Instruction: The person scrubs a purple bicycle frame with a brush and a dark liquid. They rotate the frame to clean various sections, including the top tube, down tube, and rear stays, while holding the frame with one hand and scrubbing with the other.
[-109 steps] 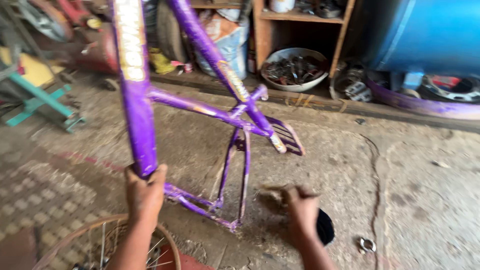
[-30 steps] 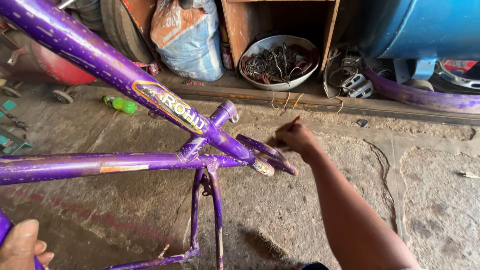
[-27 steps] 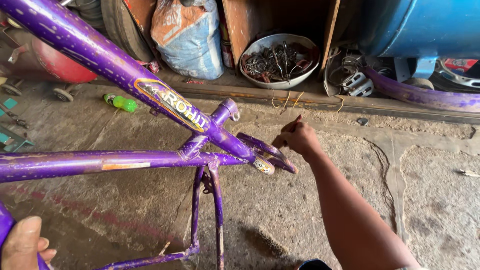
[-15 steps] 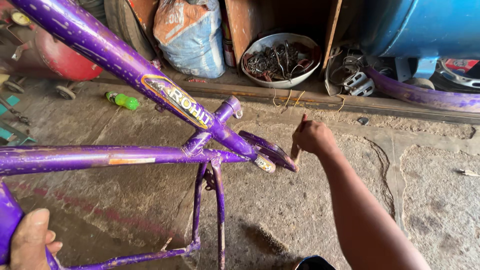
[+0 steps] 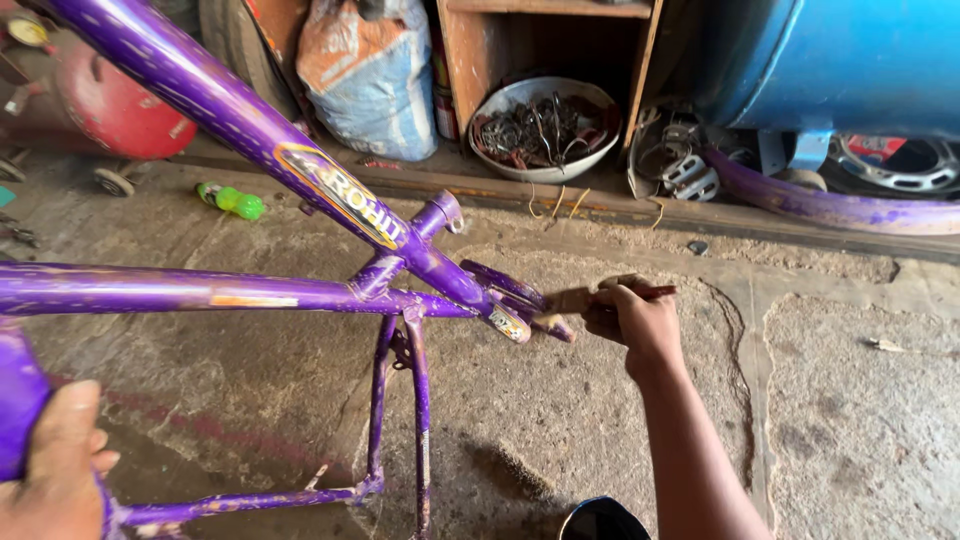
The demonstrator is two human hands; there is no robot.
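A purple bicycle frame [image 5: 250, 290] stands tilted on the concrete floor [image 5: 850, 400] of a workshop, steadied at its lower left tube by the left hand [image 5: 50, 470], which is wrapped around it. The right hand [image 5: 635, 320] is closed on a small paintbrush [image 5: 590, 298] whose bristles meet the frame's rear end. The frame rests on thin tube ends, so a loosened left grip could likely let it tip or swing; a heavy stroke could push it away. In view: one frame, one brush, one metal bowl of scrap parts [image 5: 545, 130], one sack [image 5: 370, 80], one blue drum [image 5: 850, 60], one green bottle [image 5: 232, 200].
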